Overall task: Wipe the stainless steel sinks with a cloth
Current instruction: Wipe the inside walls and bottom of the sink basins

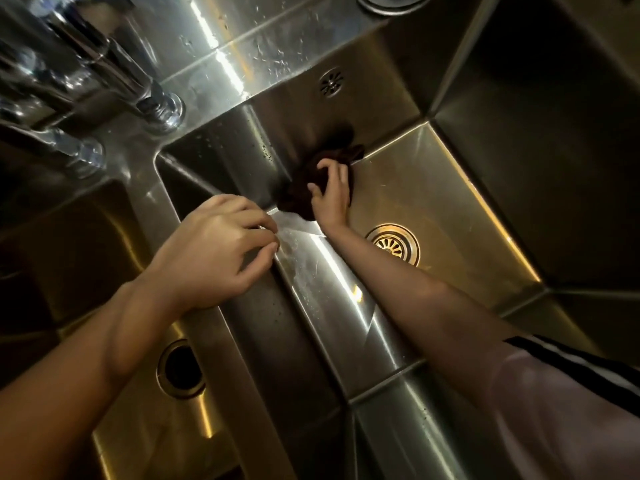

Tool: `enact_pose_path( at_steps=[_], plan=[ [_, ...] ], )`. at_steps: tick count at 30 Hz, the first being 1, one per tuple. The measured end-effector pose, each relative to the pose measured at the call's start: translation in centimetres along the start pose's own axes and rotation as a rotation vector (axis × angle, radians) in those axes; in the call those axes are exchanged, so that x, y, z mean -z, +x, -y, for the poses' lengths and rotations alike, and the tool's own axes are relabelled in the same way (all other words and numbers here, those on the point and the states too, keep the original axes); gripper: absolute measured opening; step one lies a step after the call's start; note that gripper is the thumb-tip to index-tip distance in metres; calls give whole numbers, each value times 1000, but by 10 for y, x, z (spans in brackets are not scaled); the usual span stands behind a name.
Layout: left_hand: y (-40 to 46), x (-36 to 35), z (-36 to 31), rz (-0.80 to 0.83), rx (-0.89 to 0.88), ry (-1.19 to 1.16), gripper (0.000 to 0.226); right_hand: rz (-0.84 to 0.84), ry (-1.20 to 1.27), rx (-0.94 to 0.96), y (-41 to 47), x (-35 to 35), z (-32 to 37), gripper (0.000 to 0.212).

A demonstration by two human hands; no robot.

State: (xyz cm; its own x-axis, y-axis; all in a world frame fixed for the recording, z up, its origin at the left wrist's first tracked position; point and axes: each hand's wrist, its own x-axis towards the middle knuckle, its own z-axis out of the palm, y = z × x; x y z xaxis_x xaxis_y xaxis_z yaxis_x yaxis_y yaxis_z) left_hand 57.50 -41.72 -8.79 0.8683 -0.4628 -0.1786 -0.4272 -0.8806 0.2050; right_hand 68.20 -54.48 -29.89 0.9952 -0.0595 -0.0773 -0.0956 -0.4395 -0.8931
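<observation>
Cloth (304, 188), dark and bunched, lies in the far corner of the right sink (450, 209), where the right hand (330, 195) has its grip curled on it, while the left hand (214, 251), fingers loosely bent and holding nothing, rests on the divider (277, 341) between sinks.

Two bare forearms come in from the near edge; the left hand (211, 251) and its forearm carry no sleeve, watch, ring or band as far as the view shows; the right hand (330, 194) is likewise bare, with short plain fingernails; high on the right arm, at the near right corner, sits the hem of a short sleeve (575, 362); it is dark with pale stripes running along the edge.
</observation>
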Motion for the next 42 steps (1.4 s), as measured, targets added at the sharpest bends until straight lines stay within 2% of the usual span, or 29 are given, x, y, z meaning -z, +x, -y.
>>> enact_pose_path(
  at_steps=[4,10,13,20,23,30,35,37,39,42],
  plan=[
    [-7,4,-8,-36,70,83,44,189,12,56,-27,-17,12,30],
    [-35,0,-35,-91,172,117,42,301,129,106,-71,-56,39,27],
    [-40,-7,-43,-129,210,107,40,209,172,76,-71,-53,43,22],
    [-38,-16,-45,-254,308,13,36,-335,323,-76,-35,-3,77,20],
    [-39,-17,-45,-273,299,-4,36,-429,334,-28,-17,21,87,23],
    [-39,-13,-48,-262,303,-35,34,-246,310,187,-40,10,104,23],
    [-38,-12,-48,-280,286,-54,35,106,275,265,-74,-23,102,26],
    [-37,-13,-48,-288,282,-54,35,189,241,307,-77,-26,95,28],
    [-37,-14,-47,-292,278,-60,34,202,227,347,-71,-22,89,26],
    [-38,-14,-47,-296,278,-70,32,100,250,327,-62,-11,89,22]
  ],
)
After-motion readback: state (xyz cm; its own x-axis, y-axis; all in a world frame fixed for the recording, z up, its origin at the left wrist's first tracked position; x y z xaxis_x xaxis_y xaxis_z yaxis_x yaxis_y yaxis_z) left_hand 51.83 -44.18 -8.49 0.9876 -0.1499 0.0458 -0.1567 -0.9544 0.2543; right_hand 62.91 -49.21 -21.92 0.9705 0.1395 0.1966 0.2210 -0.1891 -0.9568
